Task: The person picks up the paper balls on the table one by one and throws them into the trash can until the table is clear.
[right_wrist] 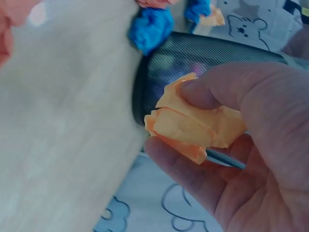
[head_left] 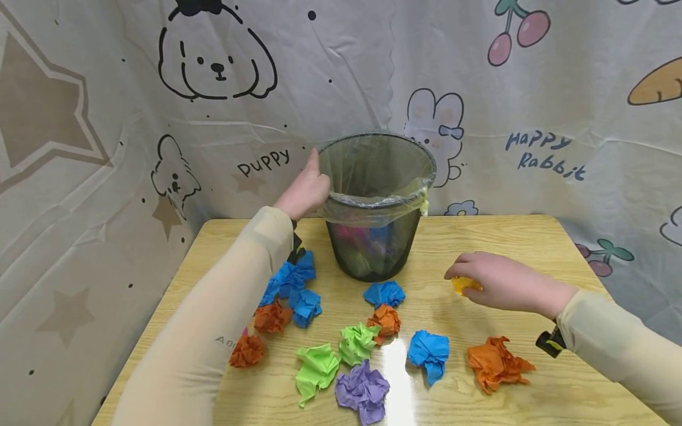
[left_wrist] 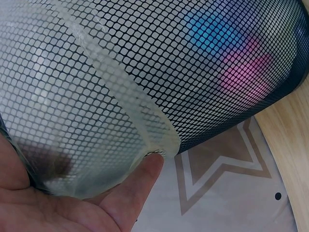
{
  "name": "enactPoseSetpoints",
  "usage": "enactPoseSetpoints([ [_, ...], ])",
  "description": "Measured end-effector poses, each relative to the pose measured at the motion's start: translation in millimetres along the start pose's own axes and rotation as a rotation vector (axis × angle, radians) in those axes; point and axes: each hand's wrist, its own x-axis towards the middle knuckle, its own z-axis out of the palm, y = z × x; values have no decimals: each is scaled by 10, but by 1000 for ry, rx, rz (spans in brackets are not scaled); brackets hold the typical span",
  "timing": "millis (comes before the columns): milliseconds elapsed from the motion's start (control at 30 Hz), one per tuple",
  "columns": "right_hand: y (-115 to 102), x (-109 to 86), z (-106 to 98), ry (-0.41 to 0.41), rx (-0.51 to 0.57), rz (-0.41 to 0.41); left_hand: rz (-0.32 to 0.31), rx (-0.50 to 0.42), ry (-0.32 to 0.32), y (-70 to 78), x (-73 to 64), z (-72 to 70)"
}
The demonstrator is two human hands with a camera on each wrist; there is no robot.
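Fingers and thumb of the right hand [head_left: 501, 281] are pinching a yellow paper ball [right_wrist: 188, 125], clamping it from both sides. The ball is sitting over the right half of the desk [head_left: 463, 234], apart from the bin [head_left: 396, 245] and to the right of it. The left hand [head_left: 306, 186] is gripping the left side of the bin's rim, its thumb pressing the plastic bag [head_left: 346, 210] from outside. The bin is standing upright near the far edge, its mesh wall showing pink and blue shapes inside, and the bag is hanging folded over the rim.

In front of the bin a blue paper ball [head_left: 385, 293] is lying just beside its base, with an orange paper ball [head_left: 386, 324] following close behind. Two green paper balls [head_left: 317, 370] are lying nearer the person, and a purple paper ball [head_left: 363, 391] is resting next to them. To the right, another blue ball [head_left: 428, 355] and a larger orange one [head_left: 498, 362] are lying apart from each other. More blue and orange balls [head_left: 273, 316] are clustering beside the left sleeve [head_left: 202, 325], which is partly hiding them. A printed cloth [head_left: 351, 71] is hanging behind the desk.
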Motion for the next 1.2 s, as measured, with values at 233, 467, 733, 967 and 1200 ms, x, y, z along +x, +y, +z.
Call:
enactPoseSetpoints([
  [233,16,28,-227,53,-40,1,-7,-2,-3,3,1,3],
  [467,16,66,-381,94,-79,-24,-6,4,0,-25,12,4],
  [733,23,75,-593,169,-86,-22,-8,4,-8,-15,13,0],
  [967,14,113,-873,237,-92,69,-9,3,-7,0,4,-11],
  [1200,48,175,-997,287,-91,88,-13,-5,-11,-18,21,3],
])
